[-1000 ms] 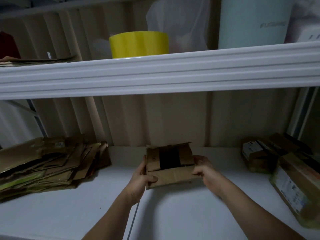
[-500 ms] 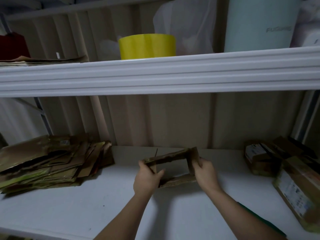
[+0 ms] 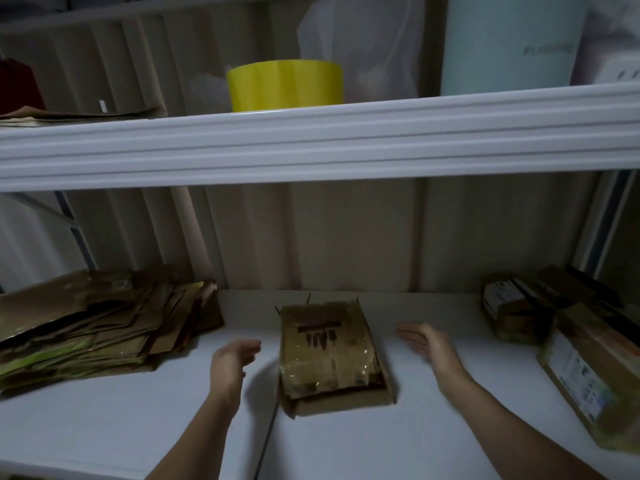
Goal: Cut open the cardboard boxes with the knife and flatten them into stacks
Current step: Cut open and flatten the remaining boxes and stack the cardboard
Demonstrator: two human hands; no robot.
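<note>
1. Flattened box [image 3: 330, 351] lies at 6 o'clock on the shelf [image 3: 104, 431], between both hands, neither touching it.
2. Left hand [image 3: 230, 363] and right hand [image 3: 427, 342] hover beside it, fingers loose, holding nothing.
3. Its flaps look springy; unpressed, it might pop open.
4. The stack [image 3: 97, 327] at 9 o'clock looks messy; tossing this on carelessly could slide it off.

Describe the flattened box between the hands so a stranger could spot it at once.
Look at the lower white shelf. Midway along it, between the left hand and right hand, lies the flattened box, touched by neither. Unlike the cardboard stack and unopened boxes, it lies alone.
</note>
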